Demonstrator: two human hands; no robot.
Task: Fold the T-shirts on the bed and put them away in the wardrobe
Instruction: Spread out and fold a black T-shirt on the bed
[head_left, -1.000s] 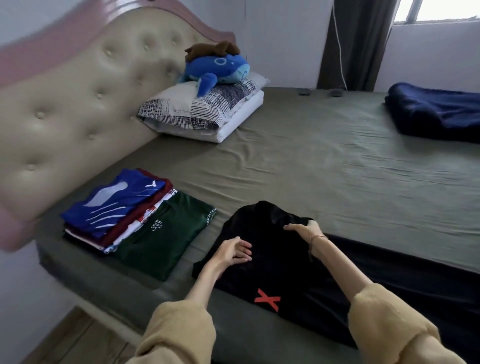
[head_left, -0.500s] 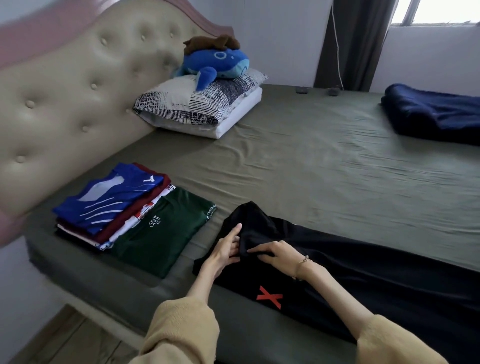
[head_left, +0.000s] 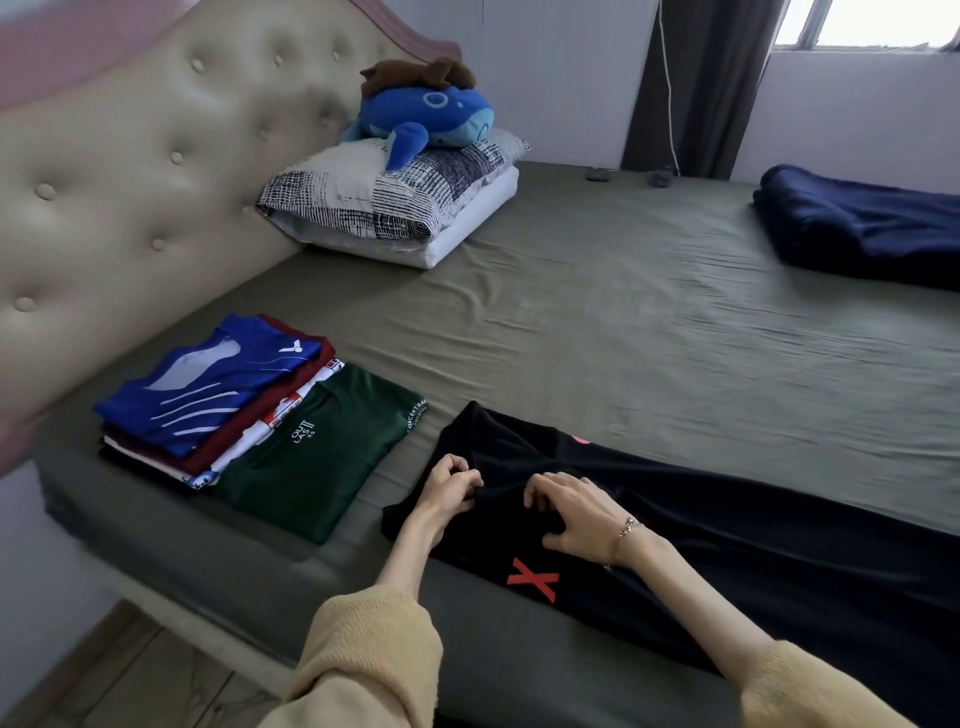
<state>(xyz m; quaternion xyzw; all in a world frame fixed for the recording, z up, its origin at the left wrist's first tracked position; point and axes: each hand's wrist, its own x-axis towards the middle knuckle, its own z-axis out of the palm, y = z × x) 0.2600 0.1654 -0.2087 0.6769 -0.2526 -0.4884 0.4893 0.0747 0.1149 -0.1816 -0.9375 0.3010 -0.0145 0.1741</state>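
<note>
Hands at the near edge of the bed (head_left: 597, 322): left hand (head_left: 451, 486) pinches a fold of the black T-shirt (head_left: 753, 530), right hand (head_left: 576, 512) grips the cloth just beside it with curled fingers; the shirt lies along the near edge, right of the green T-shirt (head_left: 317, 452) and the folded stack (head_left: 208, 395)

Black T-shirt (head_left: 727, 525) red X; green T-shirt (head_left: 317, 452); olive bed sheet (head_left: 623, 322)
</note>
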